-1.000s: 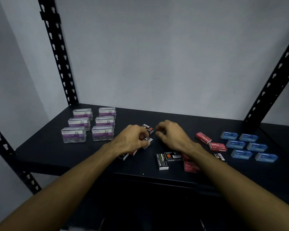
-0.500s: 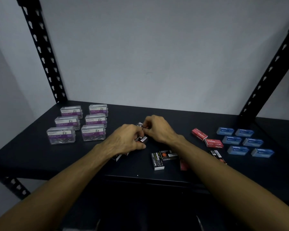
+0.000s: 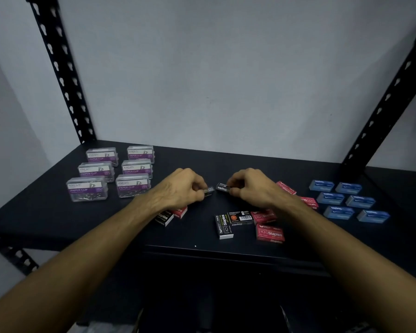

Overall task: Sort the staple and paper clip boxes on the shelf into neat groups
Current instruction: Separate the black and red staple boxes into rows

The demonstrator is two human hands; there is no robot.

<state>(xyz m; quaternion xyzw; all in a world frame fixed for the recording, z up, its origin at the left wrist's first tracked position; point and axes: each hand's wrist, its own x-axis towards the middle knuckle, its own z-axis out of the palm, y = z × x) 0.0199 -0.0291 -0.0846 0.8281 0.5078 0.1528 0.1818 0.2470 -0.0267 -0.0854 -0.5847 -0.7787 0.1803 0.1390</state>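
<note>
My left hand (image 3: 180,188) pinches a small black staple box (image 3: 209,190) at the middle of the dark shelf (image 3: 46,212). My right hand (image 3: 250,186) pinches a second black staple box (image 3: 222,187) just to its right, a small gap between the two. Several clear paper clip boxes with purple labels (image 3: 132,185) stand in two rows at the left. Several blue boxes (image 3: 339,211) sit in two rows at the right. Loose black staple boxes (image 3: 223,225) and red ones (image 3: 269,233) lie near the front edge; more red ones (image 3: 286,187) show past my right wrist.
Black perforated uprights rise at the back left (image 3: 65,92) and back right (image 3: 382,111). A grey wall closes the back. One black box (image 3: 163,217) and one red box (image 3: 180,211) lie partly under my left wrist. The shelf's front edge runs below the loose boxes.
My hands, close together over one spot before, have drawn apart, each now holding its own black staple box. The view has shifted slightly.
</note>
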